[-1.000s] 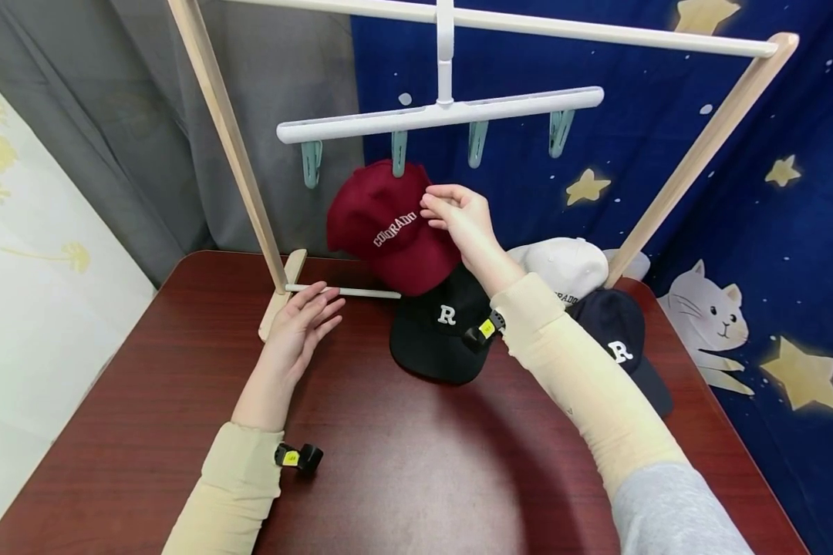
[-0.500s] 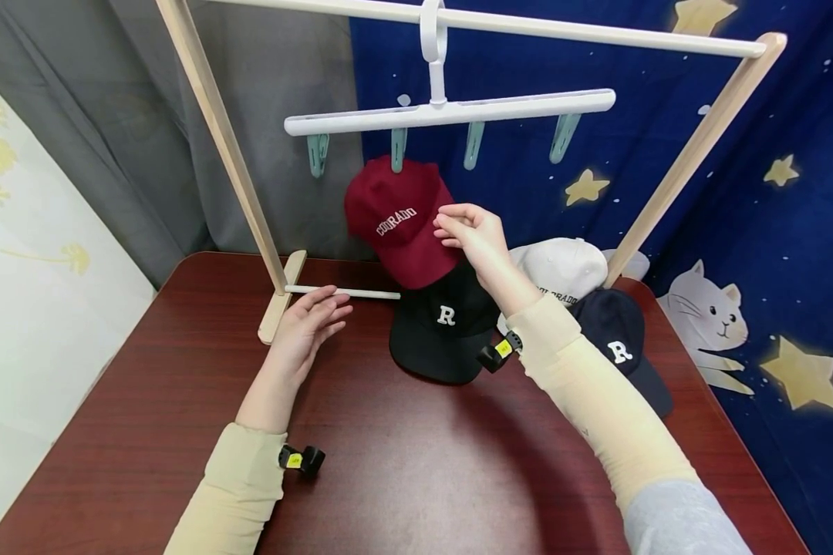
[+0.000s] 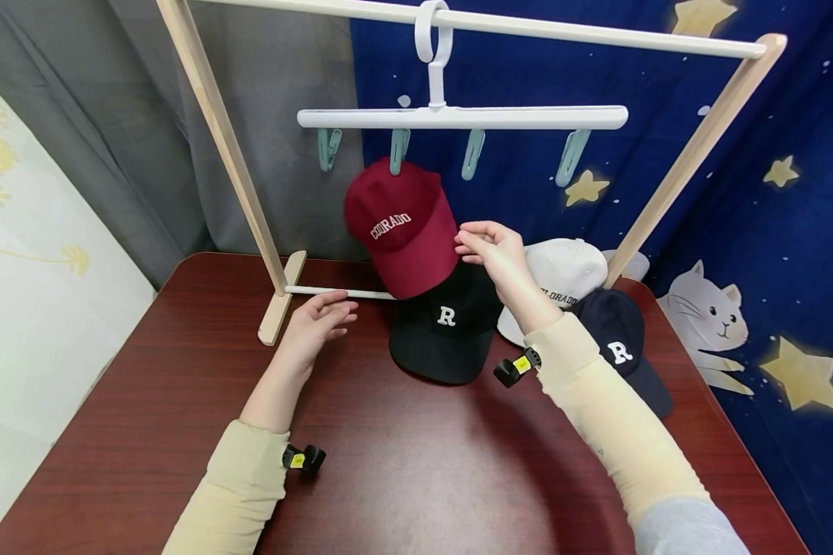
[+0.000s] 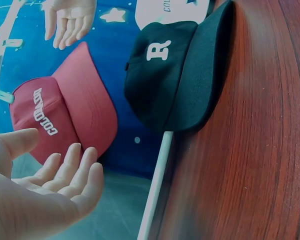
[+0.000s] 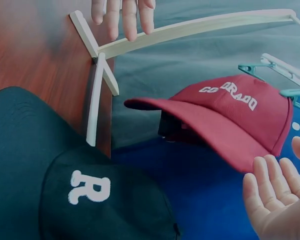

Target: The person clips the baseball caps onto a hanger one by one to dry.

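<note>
In the head view a dark red baseball cap [image 3: 406, 223] with white lettering hangs from a teal clip [image 3: 399, 150], second from the left on a white hanger [image 3: 521, 117]. My right hand [image 3: 498, 258] is beside the cap's right edge, its fingers loosely bent and holding nothing. Whether a fingertip brushes the cap I cannot tell. Lower left, my left hand [image 3: 311, 331] hovers with fingers spread, apart from the cap. The left wrist view shows its palm below the red cap [image 4: 85, 100]. Behind the red cap's brim, a black cap [image 3: 447, 347] marked R lies on the table.
The hanger hooks over a white rail [image 3: 583, 32] between wooden posts [image 3: 229, 146]. Its other teal clips [image 3: 473, 154] hang without caps. A white cap [image 3: 562, 270] and a navy cap [image 3: 618, 339] lie at the right on the brown table [image 3: 403, 462]. A white lower bar [image 3: 371, 294] runs behind.
My right hand has moved right and down from the red cap. The cap and hanger have swung, and the hanger bar now looks level. My left hand has shifted slightly right.
</note>
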Motion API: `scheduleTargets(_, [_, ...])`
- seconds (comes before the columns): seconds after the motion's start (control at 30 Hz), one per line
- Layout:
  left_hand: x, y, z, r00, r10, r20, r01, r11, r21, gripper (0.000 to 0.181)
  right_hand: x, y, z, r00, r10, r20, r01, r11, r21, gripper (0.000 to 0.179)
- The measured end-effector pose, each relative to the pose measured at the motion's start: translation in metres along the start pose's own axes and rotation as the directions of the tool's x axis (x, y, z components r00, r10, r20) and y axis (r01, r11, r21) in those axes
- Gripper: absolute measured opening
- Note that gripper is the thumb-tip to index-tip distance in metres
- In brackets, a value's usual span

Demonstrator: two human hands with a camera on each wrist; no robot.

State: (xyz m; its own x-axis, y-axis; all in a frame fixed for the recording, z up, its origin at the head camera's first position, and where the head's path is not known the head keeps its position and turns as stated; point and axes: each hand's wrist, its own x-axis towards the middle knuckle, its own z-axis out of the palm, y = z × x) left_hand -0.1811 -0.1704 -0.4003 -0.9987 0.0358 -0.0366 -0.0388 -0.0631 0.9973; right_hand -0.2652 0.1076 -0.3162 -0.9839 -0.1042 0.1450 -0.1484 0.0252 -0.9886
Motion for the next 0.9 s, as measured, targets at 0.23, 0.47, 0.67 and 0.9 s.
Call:
scheduleTargets(0.23, [0.003,0.001,0.003,1.0,0.005,0.01,-0.006,0.997,0.072,0.039,-0.008,0.007,-0.011,0.999,0.021,-0.025,-0.022,1.0,-0.016,0.028])
scheduleTargets(0.47, [0.008,0.004,0.006,1.0,-0.005,0.008,0.004,0.986,0.167,0.039,-0.014,0.017,-0.023,0.998,0.044,-0.052,-0.045,0.999,-0.028,0.031])
scheduleTargets(0.67, [0.011,0.006,0.01,0.999,-0.037,0.023,0.032,0.977,0.211,0.044,-0.018,0.028,-0.036,0.994,0.075,-0.077,-0.077,0.997,-0.029,0.03])
scheduleTargets(0.9, [0.017,0.002,0.013,0.997,-0.062,0.033,0.053,0.971,0.234,0.046,-0.026,0.039,-0.047,0.988,0.108,-0.111,-0.113,0.993,-0.04,0.036])
